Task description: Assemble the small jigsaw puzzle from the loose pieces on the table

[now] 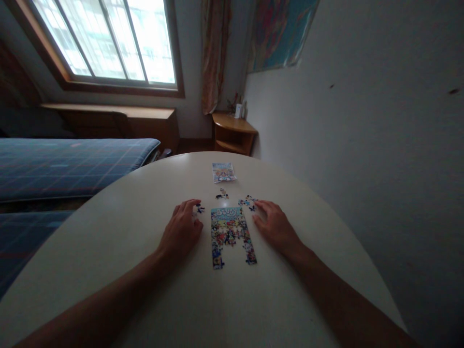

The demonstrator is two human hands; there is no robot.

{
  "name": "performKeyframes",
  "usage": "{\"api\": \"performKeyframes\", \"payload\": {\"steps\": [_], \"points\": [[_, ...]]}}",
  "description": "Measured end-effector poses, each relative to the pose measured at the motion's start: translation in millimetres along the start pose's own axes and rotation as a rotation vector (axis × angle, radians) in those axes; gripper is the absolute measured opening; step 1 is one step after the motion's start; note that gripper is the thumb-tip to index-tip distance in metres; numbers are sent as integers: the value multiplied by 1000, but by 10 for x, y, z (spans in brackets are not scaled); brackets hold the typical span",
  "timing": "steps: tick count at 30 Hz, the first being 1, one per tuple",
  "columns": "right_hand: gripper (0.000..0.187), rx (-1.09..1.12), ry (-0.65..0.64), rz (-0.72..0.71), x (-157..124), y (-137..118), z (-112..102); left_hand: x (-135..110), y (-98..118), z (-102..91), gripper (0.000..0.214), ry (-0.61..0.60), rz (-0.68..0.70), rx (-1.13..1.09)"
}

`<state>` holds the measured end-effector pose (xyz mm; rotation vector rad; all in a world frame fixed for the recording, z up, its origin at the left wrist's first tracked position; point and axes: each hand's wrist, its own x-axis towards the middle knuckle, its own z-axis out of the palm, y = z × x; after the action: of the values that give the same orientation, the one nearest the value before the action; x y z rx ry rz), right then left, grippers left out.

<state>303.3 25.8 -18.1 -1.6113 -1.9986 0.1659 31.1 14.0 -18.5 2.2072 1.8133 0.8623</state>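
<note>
A partly joined jigsaw puzzle (pixel 228 226) lies flat on the white table, its lower middle open between two side strips. To its left rests my left hand (pixel 183 224), fingers bent and apart, the fingertips by a few loose puzzle pieces (pixel 199 209). On the other side my right hand (pixel 273 223) lies with thumb and fingers apart, its fingertips at another cluster of loose pieces (pixel 248 201). Neither hand visibly grips a piece. A third small group of pieces (pixel 222 195) sits just beyond the puzzle's top edge.
A small printed picture packet (pixel 224 172) lies farther back on the round white table (pixel 152 295). Left of the table is a bed with a blue plaid cover (pixel 72 164). A wooden corner shelf (pixel 234 123) stands behind, and a white wall (pixel 355 145) runs along the right.
</note>
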Motion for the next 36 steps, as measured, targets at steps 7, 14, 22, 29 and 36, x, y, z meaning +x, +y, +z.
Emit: {"api": "performKeyframes", "payload": {"steps": [7, 14, 22, 29, 36], "points": [[39, -90, 90, 100, 5, 56, 26, -18, -8, 20, 47, 5, 54, 18], [45, -169, 101, 151, -2, 83, 55, -41, 13, 22, 50, -87, 86, 65], [47, -189, 73, 186, -5, 68, 36, -62, 14, 25, 46, -92, 91, 63], [46, -203, 136, 166, -22, 132, 110, -68, 3, 38, 45, -67, 106, 45], [42, -190, 106, 164, -16, 132, 98, -67, 8, 38, 44, -90, 100, 62]]}}
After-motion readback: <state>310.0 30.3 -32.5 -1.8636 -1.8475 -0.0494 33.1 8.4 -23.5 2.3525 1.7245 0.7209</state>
